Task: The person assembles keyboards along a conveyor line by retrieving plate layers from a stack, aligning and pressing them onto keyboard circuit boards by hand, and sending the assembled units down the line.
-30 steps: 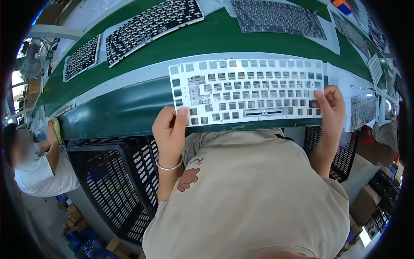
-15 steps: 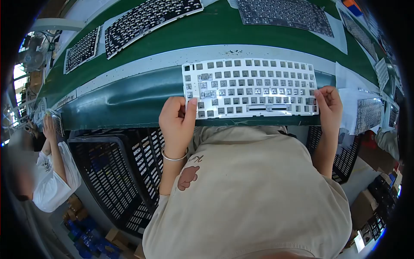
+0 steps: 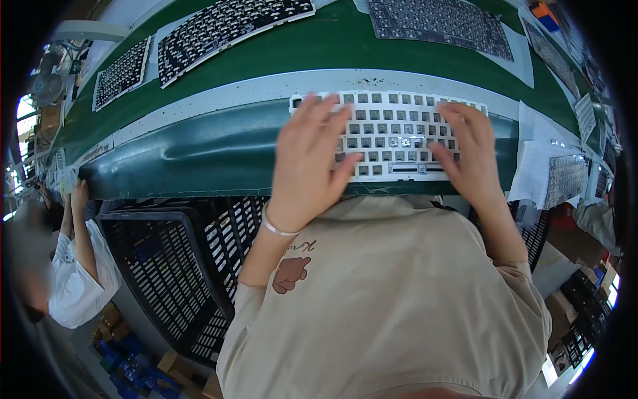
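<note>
A white keyboard plate with rows of square cutouts lies on the green mat at the bench's near edge. My left hand is spread over the plate's left end, fingers apart and slightly blurred. Above its right part is my right hand, fingers bent and apart, the thumb near the lower rows. Whether either hand touches the plate I cannot tell. Both hands hide the plate's two ends.
Black keyboard boards and a grey board lie farther back on the bench. White sheets with another board are at right. A black crate stands below, left. A co-worker sits at far left.
My hands have let go of the plate's left and right edges and moved inward over it, with fingers spread. The plate stays in nearly the same place.
</note>
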`<state>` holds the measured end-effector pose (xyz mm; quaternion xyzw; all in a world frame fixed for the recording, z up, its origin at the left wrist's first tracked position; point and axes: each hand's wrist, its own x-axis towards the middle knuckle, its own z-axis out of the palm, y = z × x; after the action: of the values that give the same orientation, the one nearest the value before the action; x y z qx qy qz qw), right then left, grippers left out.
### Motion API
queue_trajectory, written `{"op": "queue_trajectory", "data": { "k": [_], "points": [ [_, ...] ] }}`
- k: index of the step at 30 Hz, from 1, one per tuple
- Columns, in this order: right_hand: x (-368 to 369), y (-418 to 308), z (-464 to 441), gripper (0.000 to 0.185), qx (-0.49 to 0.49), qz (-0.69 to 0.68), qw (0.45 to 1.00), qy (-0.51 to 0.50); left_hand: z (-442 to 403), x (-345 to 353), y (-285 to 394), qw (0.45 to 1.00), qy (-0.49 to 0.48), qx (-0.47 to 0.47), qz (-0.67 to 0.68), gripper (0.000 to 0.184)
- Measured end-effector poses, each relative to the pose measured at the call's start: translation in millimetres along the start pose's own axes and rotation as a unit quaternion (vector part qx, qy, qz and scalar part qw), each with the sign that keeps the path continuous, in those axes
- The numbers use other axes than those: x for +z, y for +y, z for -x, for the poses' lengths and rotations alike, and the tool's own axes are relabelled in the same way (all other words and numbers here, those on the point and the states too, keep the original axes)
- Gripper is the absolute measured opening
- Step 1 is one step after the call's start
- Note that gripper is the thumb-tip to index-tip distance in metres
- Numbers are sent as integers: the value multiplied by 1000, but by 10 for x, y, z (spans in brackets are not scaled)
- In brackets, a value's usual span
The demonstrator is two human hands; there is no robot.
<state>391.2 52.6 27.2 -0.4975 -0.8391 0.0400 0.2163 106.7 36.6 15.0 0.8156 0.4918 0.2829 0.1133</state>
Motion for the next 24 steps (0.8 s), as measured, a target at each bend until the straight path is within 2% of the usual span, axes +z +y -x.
{"op": "queue_trajectory", "data": {
  "k": [3,6,9,10,13,14,16,17,19,20,22,24],
  "points": [
    [84,-62,-161,58,-44,37,995,-75,-151,167,25,996,-91,23,2,60],
    [25,-63,-376,62,-79,110,979,-154,-215,151,-67,994,-93,52,9,60],
    [-38,-31,-607,57,-127,146,952,-239,-197,152,-172,994,-81,56,54,59],
    [-92,-50,-762,49,-146,153,939,-271,-202,142,-183,993,-86,53,59,59],
    [-385,-186,-1471,45,-181,108,911,-355,-183,151,-205,994,-57,61,73,57],
    [-414,-227,-1763,43,-193,80,918,-338,-204,131,-210,993,-65,55,86,55],
    [-470,-424,-2391,40,-267,40,936,-224,-236,103,-256,990,-63,50,117,50],
    [-386,-458,-2710,34,-276,-30,950,-146,-240,123,-300,988,-55,50,134,47],
    [-276,-487,-3418,30,-331,59,941,-36,-252,154,-387,983,-16,54,174,42],
    [-189,-449,-3810,30,-366,97,926,-14,-244,179,-414,979,14,55,197,39],
    [153,-258,-4554,26,-403,123,901,102,-281,178,-427,966,96,67,229,31],
    [360,-150,-5162,29,-341,121,930,59,-300,161,-427,966,106,51,230,30]
  ]
}}
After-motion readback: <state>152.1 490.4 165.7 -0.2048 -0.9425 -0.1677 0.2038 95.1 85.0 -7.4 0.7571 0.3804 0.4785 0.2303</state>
